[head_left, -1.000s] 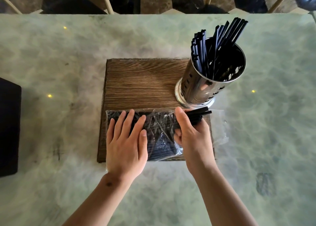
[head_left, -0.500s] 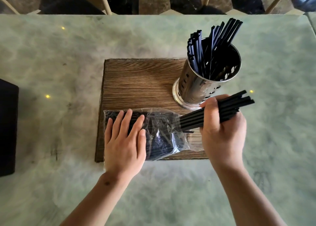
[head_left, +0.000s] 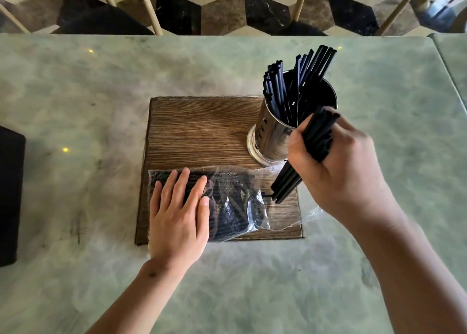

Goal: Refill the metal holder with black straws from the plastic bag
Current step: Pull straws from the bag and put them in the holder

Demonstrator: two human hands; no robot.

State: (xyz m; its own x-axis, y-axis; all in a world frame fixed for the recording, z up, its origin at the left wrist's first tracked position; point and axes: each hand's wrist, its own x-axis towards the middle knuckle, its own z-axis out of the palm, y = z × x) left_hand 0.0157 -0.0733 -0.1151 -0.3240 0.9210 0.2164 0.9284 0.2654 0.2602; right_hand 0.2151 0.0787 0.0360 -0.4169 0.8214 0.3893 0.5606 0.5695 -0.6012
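Two bare forearms, no sleeves, no rings or watch; left hand (head_left: 177, 222), right hand (head_left: 346, 166); small dark mark near left wrist.

The left hand (head_left: 178, 222) lies flat, fingers straight, on the plastic bag (head_left: 235, 204) of black straws, which rests across the near edge of a wooden board (head_left: 202, 131) on the green marble bench (head_left: 101, 80); the right hand (head_left: 338, 166) grips a bundle of straws (head_left: 316, 136), tilted, just beside the metal holder (head_left: 270, 136); the holder stands on the board's far right corner with more straws (head_left: 290, 85) in it; a dark object (head_left: 10, 194) sits at the bench's left edge.
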